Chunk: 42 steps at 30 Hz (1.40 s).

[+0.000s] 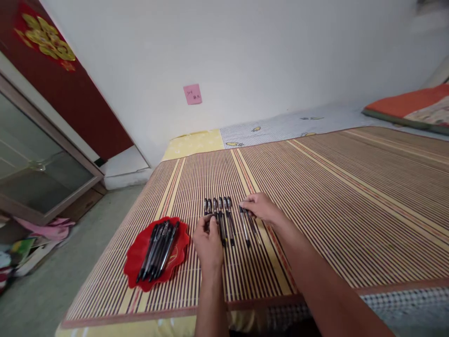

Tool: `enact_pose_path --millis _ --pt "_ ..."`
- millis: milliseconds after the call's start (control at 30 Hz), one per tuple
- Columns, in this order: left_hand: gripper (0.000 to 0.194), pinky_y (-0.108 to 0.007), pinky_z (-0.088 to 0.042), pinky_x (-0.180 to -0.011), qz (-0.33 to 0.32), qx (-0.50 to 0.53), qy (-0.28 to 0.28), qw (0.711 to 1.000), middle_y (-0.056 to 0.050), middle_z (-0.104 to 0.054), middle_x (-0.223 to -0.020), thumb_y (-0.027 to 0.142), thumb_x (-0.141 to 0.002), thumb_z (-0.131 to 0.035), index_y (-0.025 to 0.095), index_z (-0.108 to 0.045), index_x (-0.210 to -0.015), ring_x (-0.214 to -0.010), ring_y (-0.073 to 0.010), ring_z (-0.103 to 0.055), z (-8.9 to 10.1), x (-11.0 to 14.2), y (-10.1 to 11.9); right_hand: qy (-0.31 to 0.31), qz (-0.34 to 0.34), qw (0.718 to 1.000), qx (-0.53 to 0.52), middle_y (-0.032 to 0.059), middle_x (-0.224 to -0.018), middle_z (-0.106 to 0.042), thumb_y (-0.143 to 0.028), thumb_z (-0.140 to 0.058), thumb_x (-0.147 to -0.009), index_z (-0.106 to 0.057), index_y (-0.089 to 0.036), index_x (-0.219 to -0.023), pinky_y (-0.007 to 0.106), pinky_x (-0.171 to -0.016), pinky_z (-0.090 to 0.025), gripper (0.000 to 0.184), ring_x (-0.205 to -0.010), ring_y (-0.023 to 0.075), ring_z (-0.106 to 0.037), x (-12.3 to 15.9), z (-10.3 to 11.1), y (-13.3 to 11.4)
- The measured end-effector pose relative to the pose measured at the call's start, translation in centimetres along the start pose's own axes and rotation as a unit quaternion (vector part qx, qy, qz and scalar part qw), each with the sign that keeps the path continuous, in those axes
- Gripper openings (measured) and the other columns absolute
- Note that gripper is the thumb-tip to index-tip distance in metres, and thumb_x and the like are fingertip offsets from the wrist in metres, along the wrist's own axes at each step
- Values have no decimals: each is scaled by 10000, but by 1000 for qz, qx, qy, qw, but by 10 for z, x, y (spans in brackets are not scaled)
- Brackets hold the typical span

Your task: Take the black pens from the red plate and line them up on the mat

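Here, right hand (260,207) pinched clear-barrelled pen (245,225); left hand (209,238) lay over black-capped pens (225,203), grip unclear; pink wall note (191,89) bore handwriting (196,97) too small to read.

This looks like a bedroom in a home: a broad bed (175,325) fills most of the view, spread with a brown-and-tan striped slatted mat (315,196) over yellow and pale blue patterned cloth (277,126), with orange, green-edged folded bedding (403,105) at the far right. Around it are a plain white wall (263,51), a dark red door-like panel (93,110) bearing a gold-and-red ornament (47,37), and a bare grey floor (117,206).
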State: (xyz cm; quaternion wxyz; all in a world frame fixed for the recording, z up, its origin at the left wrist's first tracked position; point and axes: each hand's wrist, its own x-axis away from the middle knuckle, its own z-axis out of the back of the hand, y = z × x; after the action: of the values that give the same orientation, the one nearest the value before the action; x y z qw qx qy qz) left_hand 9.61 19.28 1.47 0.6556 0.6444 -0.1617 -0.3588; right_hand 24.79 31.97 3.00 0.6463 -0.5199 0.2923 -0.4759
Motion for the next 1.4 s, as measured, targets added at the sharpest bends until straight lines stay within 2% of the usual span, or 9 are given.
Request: enact_pose_path --millis 167,300,700,867,1100,1267,1400 --pt "144 -307 -480 -755 -9 -17 -8 1000 -53 -692 -838 332 -845 -629 205 -683 -883 -827 -229 -644 -1 1 -2 5 -25 999 24 -37 -417 -504 -323 -737 -714 -582 -183 -514 248 -461 -320 289 -413 97 -440 -24 -20 17" --pt "156 -319 -480 -753 -4 -27 -12 1000 -63 -691 -832 344 -858 -608 203 -671 -876 -812 -236 -641 1 0 -4 7 -37 999 36 -53 -366 -462 -318 -715 -730 -559 -196 -508 247 -441 -310 297 -367 92 -408 -34 -29 32" --pt "139 -320 -476 -745 -29 -69 -10 997 -57 -687 -815 311 -885 -562 208 -653 -861 -789 -232 -640 1 0 1 30 -42 995 89 -40 -418 -467 -294 -711 -742 -516 -204 -506 265 -476 -323 319 -409 114 -438 -44 -30 37" --pt "166 -349 -487 -785 -47 -115 -15 992 -78 -704 -865 296 -904 -527 190 -655 -909 -826 -243 -655 1 -1 -3 45 -20 992 118 -60 -439 -409 -277 -681 -767 -471 -208 -505 249 -501 -323 343 -437 107 -440 -40 -32 37" --pt "170 -384 -493 -850 -75 -169 -99 978 -95 -718 -934 213 -896 -517 170 -674 -944 -907 -248 -662 -5 3 -9 62 -8 984 168 -22 -586 -556 -255 -651 -797 -557 -182 -621 242 -557 -366 212 -540 130 -565 -36 -31 31" --pt "167 -395 -495 -877 -77 -198 -124 969 -98 -715 -957 160 -903 -535 153 -688 -971 -930 -246 -650 -7 4 -7 68 -1 976 209 -1 -655 -605 -243 -673 -785 -604 -170 -656 236 -578 -364 164 -617 138 -586 -35 -29 26" --pt "198 -400 -483 -942 -99 -244 -192 945 -92 -719 -1005 79 -873 -590 148 -718 -1007 -1008 -247 -622 -8 6 -1 63 1 971 232 -6 -611 -593 -217 -697 -756 -616 -164 -622 233 -570 -344 166 -598 130 -564 -32 -30 27"
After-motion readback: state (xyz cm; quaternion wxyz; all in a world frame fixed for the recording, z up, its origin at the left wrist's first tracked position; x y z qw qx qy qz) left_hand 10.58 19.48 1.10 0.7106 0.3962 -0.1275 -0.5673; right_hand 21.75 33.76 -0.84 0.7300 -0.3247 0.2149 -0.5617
